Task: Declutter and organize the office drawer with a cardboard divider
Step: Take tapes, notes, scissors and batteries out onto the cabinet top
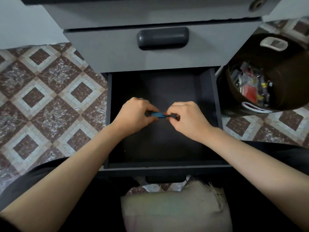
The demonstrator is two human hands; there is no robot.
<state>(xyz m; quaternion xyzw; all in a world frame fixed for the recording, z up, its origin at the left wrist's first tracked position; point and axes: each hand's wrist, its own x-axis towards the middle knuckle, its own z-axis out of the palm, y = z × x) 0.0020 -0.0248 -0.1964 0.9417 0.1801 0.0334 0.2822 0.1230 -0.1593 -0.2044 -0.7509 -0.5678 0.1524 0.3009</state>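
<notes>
— What sits farthest left?

— Patterned floor tiles (50, 91), brown and cream diamonds.

— Next?

— The left hand (135, 114), over the open drawer (109, 114). That drawer stands pulled out toward the person in the middle of the view, right under a closed grey drawer (108, 47). The hand's thumb and fingers are curled and pinch the left end of a small blue piece (158, 114).

— And the other end?

— The right hand (187, 118) pinches it the same way. So both hands are clamped on that one piece, held level above the drawer's dark bottom. It is too small to tell what it is.

— Handles, counted?

— Two dark ones: the upper handle (163, 38) on the closed drawer, and the lower handle (165, 179) on the open drawer's front. Below that lies one pale cushion (175, 211), between the forearms.

— Any container besides the drawers?

— One, on the right: a dark round bin (284, 67), just beside the open drawer's right wall. Inside it is a heap of small items (250, 86), red, yellow, black and metal bits, too jumbled to count.

— Any writing?

— Two pale labels on the bin, the far label (274, 43) and the near label (255, 107), both too blurred to read. One round lock (256, 4) sits at the cabinet's top right.
</notes>
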